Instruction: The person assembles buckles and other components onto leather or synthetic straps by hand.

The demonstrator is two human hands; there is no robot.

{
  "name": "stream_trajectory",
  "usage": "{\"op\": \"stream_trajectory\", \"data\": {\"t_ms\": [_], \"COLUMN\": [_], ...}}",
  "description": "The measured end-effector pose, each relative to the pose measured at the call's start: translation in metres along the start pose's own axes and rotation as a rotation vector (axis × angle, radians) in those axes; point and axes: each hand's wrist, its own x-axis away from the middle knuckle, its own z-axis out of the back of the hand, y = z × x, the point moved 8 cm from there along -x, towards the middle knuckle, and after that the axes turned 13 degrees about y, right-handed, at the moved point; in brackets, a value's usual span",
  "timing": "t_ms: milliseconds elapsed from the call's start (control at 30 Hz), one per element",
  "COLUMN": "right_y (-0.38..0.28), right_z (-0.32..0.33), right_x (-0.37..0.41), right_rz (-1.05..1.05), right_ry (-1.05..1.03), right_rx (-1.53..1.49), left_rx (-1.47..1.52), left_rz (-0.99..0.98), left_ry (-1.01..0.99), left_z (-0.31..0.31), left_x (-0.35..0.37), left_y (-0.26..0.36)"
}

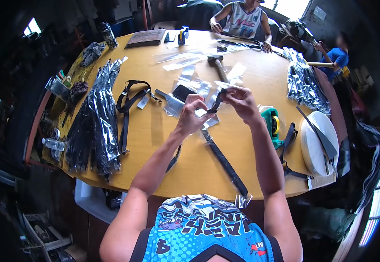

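Observation:
A short stretch of black strap (216, 103) spans the gap between my two hands, above the middle of the table. My left hand (193, 113) pinches its lower end between thumb and fingers. At the upper end, the fingers of my right hand (241, 103) are closed on the same strap. Below them, a long black strap in a clear plastic sleeve (225, 163) slants to the table's near edge. Clear plastic bags (194, 81) and a dark flat item (183, 92) lie just beyond my hands. A hammer (218, 69) rests behind them.
Bundles of plastic-wrapped straps lie at left (97, 118) and right (305, 81). A green tape dispenser (270, 126) and round white disc (318, 142) sit right. A black strap with a clip (131, 96) lies left. One person (244, 22) works across the yellow table (155, 174).

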Motion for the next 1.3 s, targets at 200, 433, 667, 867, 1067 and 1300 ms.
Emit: {"op": "stream_trajectory", "data": {"t_ms": [200,433,667,867,1067,1300], "right_y": [0.002,0.005,0.008,0.003,0.003,0.007], "right_z": [0.002,0.006,0.011,0.008,-0.001,0.0], "right_x": [-0.01,-0.011,-0.015,-0.015,-0.013,-0.018], "right_rz": [-0.057,-0.1,-0.093,-0.055,-0.045,-0.057], "right_ry": [-0.012,-0.001,0.026,0.009,0.001,0.012], "right_rx": [-0.017,-0.084,-0.043,-0.02,-0.037,-0.067], "left_rx": [0.512,0.522,0.512,0.568,0.718,0.3], "left_rz": [0.407,0.469,0.428,0.444,0.451,0.308], "left_ry": [-0.337,-0.39,-0.244,-0.173,-0.087,-0.318], "left_z": [-0.03,-0.04,-0.024,-0.011,-0.007,-0.029], "left_x": [0.007,0.016,0.018,0.011,-0.009,0.009], "left_y": [-0.018,-0.041,-0.039,-0.048,-0.054,-0.033]}}
